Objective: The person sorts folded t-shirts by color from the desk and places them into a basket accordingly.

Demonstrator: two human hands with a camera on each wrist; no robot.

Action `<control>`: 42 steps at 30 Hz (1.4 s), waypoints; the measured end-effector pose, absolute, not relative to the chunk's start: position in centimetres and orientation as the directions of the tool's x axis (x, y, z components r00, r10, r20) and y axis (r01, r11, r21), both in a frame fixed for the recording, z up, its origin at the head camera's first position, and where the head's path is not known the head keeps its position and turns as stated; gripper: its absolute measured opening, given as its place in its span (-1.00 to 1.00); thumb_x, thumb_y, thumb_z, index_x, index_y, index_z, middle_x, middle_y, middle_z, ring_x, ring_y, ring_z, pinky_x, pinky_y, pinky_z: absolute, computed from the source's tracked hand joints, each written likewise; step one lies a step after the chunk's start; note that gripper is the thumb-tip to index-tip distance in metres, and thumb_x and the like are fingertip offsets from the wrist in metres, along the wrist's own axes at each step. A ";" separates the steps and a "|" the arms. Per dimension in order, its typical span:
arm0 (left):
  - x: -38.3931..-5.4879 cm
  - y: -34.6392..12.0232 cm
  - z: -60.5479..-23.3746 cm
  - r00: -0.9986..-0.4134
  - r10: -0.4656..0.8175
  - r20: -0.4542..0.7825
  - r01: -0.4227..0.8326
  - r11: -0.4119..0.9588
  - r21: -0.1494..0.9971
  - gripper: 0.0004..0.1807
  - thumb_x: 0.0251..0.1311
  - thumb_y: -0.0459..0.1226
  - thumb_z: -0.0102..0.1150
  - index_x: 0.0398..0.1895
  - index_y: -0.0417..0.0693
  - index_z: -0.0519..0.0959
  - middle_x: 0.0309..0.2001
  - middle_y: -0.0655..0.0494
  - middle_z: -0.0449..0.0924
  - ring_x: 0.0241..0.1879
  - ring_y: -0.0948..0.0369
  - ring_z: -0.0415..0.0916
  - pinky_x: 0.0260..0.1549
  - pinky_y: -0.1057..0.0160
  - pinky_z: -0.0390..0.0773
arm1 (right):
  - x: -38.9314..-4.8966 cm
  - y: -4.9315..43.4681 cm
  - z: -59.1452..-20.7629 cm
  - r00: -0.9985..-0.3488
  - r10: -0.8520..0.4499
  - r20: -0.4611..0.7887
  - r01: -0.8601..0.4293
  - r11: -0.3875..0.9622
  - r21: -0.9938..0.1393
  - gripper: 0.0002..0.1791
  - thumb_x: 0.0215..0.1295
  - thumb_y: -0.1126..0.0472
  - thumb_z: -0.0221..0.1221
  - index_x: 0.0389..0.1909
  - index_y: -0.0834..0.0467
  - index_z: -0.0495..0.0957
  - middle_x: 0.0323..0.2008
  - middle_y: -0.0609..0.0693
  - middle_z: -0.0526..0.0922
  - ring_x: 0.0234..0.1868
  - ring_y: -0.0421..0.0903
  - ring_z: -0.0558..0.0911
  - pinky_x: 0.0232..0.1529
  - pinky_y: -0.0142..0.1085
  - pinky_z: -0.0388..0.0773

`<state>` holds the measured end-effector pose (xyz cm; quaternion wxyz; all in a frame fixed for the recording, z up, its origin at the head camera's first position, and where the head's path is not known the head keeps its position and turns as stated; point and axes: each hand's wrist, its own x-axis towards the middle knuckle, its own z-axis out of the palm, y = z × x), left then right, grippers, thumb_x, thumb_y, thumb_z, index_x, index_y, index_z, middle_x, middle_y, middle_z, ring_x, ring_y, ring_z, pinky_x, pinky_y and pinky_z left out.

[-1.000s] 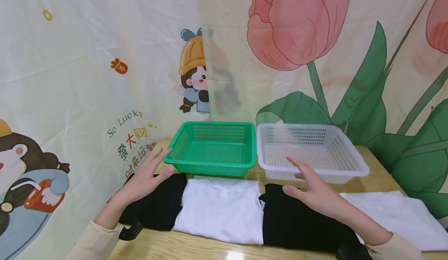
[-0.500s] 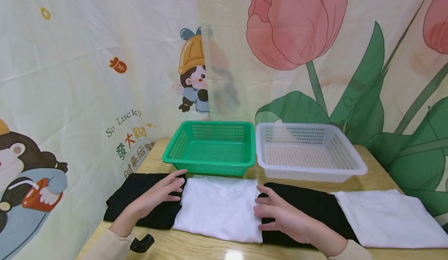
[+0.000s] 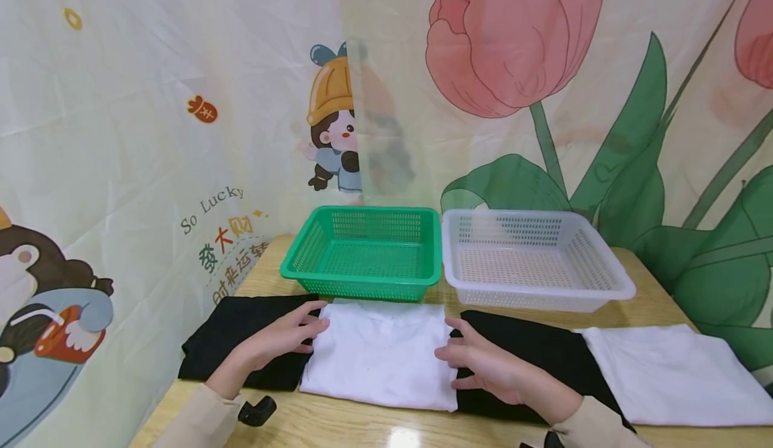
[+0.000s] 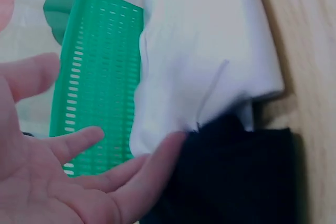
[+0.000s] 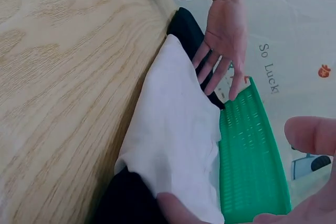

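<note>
In the head view a folded white T-shirt [image 3: 380, 357] lies on the table between my two hands. My left hand [image 3: 274, 344] hovers at its left edge, over a folded black garment [image 3: 232, 324], fingers loosely spread. At the shirt's right edge is my right hand [image 3: 498, 367], fingers apart and slightly bent, above a second black garment [image 3: 546, 354]. In the left wrist view a fingertip [image 4: 173, 142] is by the seam where white and black cloth meet; whether it touches is unclear. Neither hand grips anything.
Behind the clothes stand a green basket [image 3: 362, 279] and a white basket [image 3: 537, 295], side by side, both without contents. Another folded white garment [image 3: 676, 374] lies at the far right. A printed curtain [image 3: 272, 99] hangs behind the wooden table [image 3: 338, 424].
Both hands have come down and inward from above the clothes to the white T-shirt's two side edges. The clothes and baskets have stayed in place.
</note>
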<state>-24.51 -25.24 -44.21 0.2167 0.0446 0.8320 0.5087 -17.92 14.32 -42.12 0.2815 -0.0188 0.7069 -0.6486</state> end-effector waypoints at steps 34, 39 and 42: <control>-25.1 -24.8 -44.9 -0.848 0.396 -0.353 -0.179 0.411 0.894 -0.20 0.38 -0.27 0.40 0.58 -0.10 0.21 0.07 -0.21 0.40 0.01 -0.01 0.56 0.00 0.02 0.65 | -20.0 11.5 -42.9 -0.874 -0.306 -0.379 0.374 0.078 -0.924 -0.05 0.42 0.22 0.20 0.66 0.24 -0.15 0.58 0.48 -0.05 0.55 0.57 0.09 0.34 0.48 0.29; -25.0 -24.7 -45.7 -0.844 0.399 -0.358 -0.215 0.361 0.908 -0.20 0.45 -0.30 0.32 0.63 -0.07 0.12 0.16 -0.23 0.46 0.03 0.01 0.60 -0.02 0.02 0.66 | -20.4 10.8 -43.8 -0.880 -0.295 -0.371 0.397 -0.029 -0.917 -0.09 0.38 0.29 0.15 0.63 0.28 -0.11 0.48 0.49 0.05 0.39 0.41 0.35 0.33 0.18 0.47; -24.9 -24.7 -46.1 -0.831 0.421 -0.363 -0.226 0.341 0.913 -0.19 0.46 -0.28 0.31 0.63 -0.06 0.09 0.23 -0.22 0.49 0.09 0.01 0.61 0.03 0.01 0.64 | -20.6 10.5 -44.3 -0.872 -0.301 -0.385 0.407 -0.010 -0.913 -0.13 0.37 0.29 0.17 0.62 0.28 -0.02 0.44 0.47 0.13 0.27 0.26 0.41 0.28 0.07 0.48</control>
